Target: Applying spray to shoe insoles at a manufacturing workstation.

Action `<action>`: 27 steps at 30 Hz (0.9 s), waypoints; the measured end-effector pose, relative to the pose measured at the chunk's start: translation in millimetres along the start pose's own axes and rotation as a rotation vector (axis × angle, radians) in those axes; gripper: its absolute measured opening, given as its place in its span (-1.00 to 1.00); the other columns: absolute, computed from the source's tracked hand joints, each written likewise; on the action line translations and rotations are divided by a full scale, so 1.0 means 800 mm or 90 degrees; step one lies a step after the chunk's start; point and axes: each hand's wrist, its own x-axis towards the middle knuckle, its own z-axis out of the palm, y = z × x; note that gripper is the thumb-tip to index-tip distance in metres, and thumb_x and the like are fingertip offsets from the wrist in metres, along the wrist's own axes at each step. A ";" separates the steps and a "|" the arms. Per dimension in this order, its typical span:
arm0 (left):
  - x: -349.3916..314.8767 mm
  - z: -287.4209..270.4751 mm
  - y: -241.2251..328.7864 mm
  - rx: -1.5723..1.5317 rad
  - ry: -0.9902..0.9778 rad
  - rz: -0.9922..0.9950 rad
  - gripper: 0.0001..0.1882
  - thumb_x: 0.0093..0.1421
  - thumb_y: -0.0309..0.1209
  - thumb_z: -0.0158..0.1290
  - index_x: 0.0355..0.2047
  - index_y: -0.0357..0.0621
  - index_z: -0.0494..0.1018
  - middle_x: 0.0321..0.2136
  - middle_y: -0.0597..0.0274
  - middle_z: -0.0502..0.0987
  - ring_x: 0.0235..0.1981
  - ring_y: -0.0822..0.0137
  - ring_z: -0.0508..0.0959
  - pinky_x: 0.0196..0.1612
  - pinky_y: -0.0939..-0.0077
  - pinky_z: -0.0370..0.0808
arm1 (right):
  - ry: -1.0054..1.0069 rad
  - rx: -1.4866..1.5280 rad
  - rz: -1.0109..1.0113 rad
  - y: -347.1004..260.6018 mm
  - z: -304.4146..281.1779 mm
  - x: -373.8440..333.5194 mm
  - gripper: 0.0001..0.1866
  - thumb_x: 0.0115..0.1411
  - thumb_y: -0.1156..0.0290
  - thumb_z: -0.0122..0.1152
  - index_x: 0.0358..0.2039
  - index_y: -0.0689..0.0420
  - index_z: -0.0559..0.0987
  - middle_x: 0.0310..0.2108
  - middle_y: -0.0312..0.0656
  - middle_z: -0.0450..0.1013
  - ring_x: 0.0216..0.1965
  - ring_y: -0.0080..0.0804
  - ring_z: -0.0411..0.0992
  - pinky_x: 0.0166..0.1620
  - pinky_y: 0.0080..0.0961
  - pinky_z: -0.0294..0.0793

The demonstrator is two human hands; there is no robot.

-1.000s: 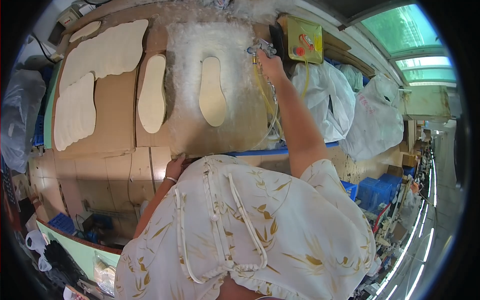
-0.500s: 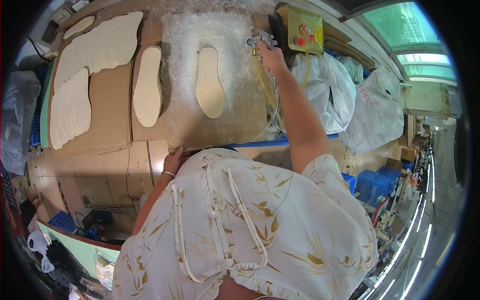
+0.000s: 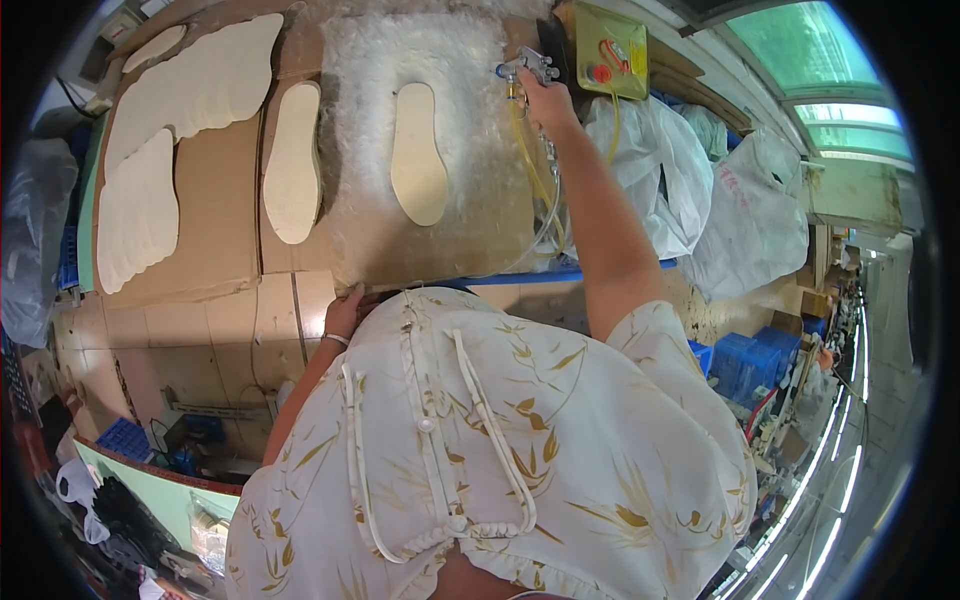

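Observation:
A metal spray gun (image 3: 538, 66) is gripped in my right hand (image 3: 545, 98), at the far right of the work surface. Yellow and clear hoses (image 3: 540, 180) hang down from it. To the left of the gun, one cream insole (image 3: 418, 160) lies flat on a whitened, residue-coated patch (image 3: 350, 150) of the cardboard. A small stack of insoles (image 3: 293, 165) lies left of that patch. At the cardboard's front edge, against my shirt, my left hand (image 3: 344, 313) touches the edge; its fingers are mostly hidden.
Overlapping rows of insoles (image 3: 200, 80) cover the cardboard (image 3: 215, 185) at the left. A yellow-green can (image 3: 625, 55) with a red cap stands behind my right hand. White plastic bags (image 3: 650, 180) lie right of my forearm, with blue crates (image 3: 745, 365) lower right.
The insoles and table sit slightly higher in the picture. My right hand still holds the spray gun, and my left hand stays at the front edge.

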 end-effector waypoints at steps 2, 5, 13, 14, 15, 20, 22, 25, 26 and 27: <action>0.004 -0.001 -0.003 -0.004 0.002 0.001 -0.48 0.21 -0.17 0.07 -0.06 -0.45 0.35 -0.16 -0.13 0.52 -0.27 0.14 0.59 -0.20 0.36 0.57 | 0.003 0.016 -0.013 0.007 -0.001 0.005 -0.49 0.04 -0.03 0.21 -0.66 0.24 0.52 -0.71 -0.22 0.41 -0.76 -0.39 0.33 -0.63 -0.40 0.32; 0.008 -0.001 -0.004 0.000 0.013 -0.003 -0.47 0.21 -0.17 0.06 -0.06 -0.47 0.35 -0.15 -0.13 0.52 -0.28 0.16 0.59 -0.20 0.39 0.57 | 0.004 0.025 -0.033 0.015 -0.003 0.011 -0.49 0.04 -0.03 0.21 -0.68 0.23 0.51 -0.72 -0.23 0.40 -0.77 -0.40 0.33 -0.63 -0.42 0.33; 0.010 -0.006 -0.007 0.035 0.002 0.000 -0.47 0.22 -0.15 0.06 -0.07 -0.45 0.36 -0.16 -0.11 0.52 -0.28 0.18 0.59 -0.21 0.43 0.58 | 0.032 -0.009 -0.040 0.012 -0.008 -0.008 -0.46 0.05 -0.05 0.20 -0.67 0.26 0.53 -0.70 -0.21 0.43 -0.74 -0.39 0.36 -0.61 -0.40 0.35; 0.009 -0.006 -0.007 0.037 0.001 -0.003 -0.47 0.22 -0.15 0.06 -0.07 -0.45 0.36 -0.16 -0.11 0.52 -0.28 0.18 0.59 -0.21 0.43 0.58 | 0.028 -0.014 -0.042 0.014 -0.010 -0.005 -0.45 0.05 -0.06 0.20 -0.66 0.27 0.53 -0.70 -0.21 0.44 -0.74 -0.38 0.36 -0.60 -0.40 0.35; 0.009 -0.005 -0.007 0.040 -0.001 0.006 -0.48 0.22 -0.15 0.06 -0.06 -0.43 0.36 -0.18 -0.08 0.53 -0.29 0.20 0.59 -0.22 0.43 0.58 | 0.025 -0.018 -0.044 0.016 -0.011 -0.003 -0.45 0.05 -0.06 0.20 -0.66 0.27 0.53 -0.69 -0.21 0.44 -0.74 -0.38 0.36 -0.60 -0.39 0.36; 0.004 -0.001 -0.005 0.002 0.012 -0.014 -0.52 0.22 -0.16 0.06 -0.06 -0.34 0.36 -0.23 0.00 0.55 -0.32 0.25 0.59 -0.25 0.43 0.58 | -0.005 -0.018 -0.092 0.030 -0.012 0.002 -0.45 0.05 -0.07 0.20 -0.65 0.26 0.55 -0.69 -0.19 0.44 -0.72 -0.38 0.38 -0.57 -0.40 0.37; 0.001 0.001 -0.004 -0.008 0.037 -0.011 -0.59 0.22 -0.16 0.06 -0.11 -0.26 0.39 -0.27 0.06 0.56 -0.34 0.30 0.58 -0.32 0.47 0.56 | -0.005 0.014 -0.062 0.030 -0.011 -0.002 -0.45 0.05 -0.08 0.19 -0.64 0.26 0.55 -0.69 -0.18 0.45 -0.71 -0.38 0.39 -0.56 -0.40 0.38; -0.002 0.002 0.002 -0.026 0.036 0.002 -0.66 0.23 -0.18 0.05 -0.16 -0.21 0.41 -0.29 0.14 0.57 -0.33 0.32 0.58 -0.35 0.52 0.53 | -0.001 -0.046 -0.070 0.040 -0.017 -0.001 -0.45 0.05 -0.07 0.19 -0.60 0.28 0.57 -0.67 -0.16 0.47 -0.65 -0.37 0.43 -0.49 -0.41 0.41; -0.004 0.006 0.005 -0.025 0.034 0.001 -0.66 0.23 -0.18 0.05 -0.16 -0.21 0.41 -0.29 0.14 0.57 -0.33 0.32 0.58 -0.35 0.52 0.53 | 0.003 -0.047 -0.095 0.048 -0.019 0.002 -0.45 0.04 -0.07 0.19 -0.58 0.28 0.58 -0.67 -0.15 0.47 -0.61 -0.37 0.45 -0.45 -0.42 0.41; -0.006 0.009 0.009 -0.042 0.027 0.015 -0.68 0.23 -0.19 0.04 -0.18 -0.19 0.42 -0.31 0.17 0.57 -0.33 0.33 0.58 -0.35 0.52 0.52 | 0.007 -0.047 -0.119 0.056 -0.023 0.006 -0.45 0.04 -0.07 0.20 -0.56 0.28 0.58 -0.67 -0.14 0.47 -0.58 -0.36 0.46 -0.42 -0.42 0.41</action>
